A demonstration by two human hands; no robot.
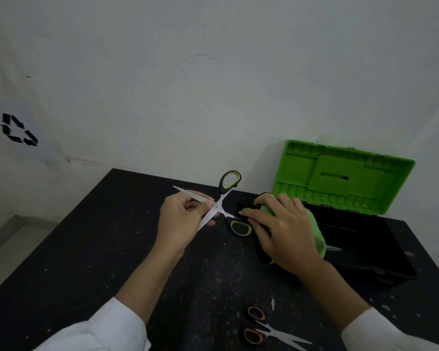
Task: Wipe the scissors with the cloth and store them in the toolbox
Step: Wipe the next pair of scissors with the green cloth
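My left hand [185, 216] holds a pair of green-and-black scissors [219, 202] by the blades, spread wide apart, above the black table. My right hand [281, 231] grips a green cloth [314, 231] and presses it against one blade near the lower handle loop [240, 228]. The toolbox [365, 239] stands just right of my hands, its black tray exposed and its green lid [340, 176] tilted back. A metal blade tip shows inside the tray behind the cloth.
A second pair of scissors with orange-and-black handles [266, 330] lies spread on the black table [112, 249] near its front edge, between my forearms. A pale wall rises behind the table. White specks dot the tabletop.
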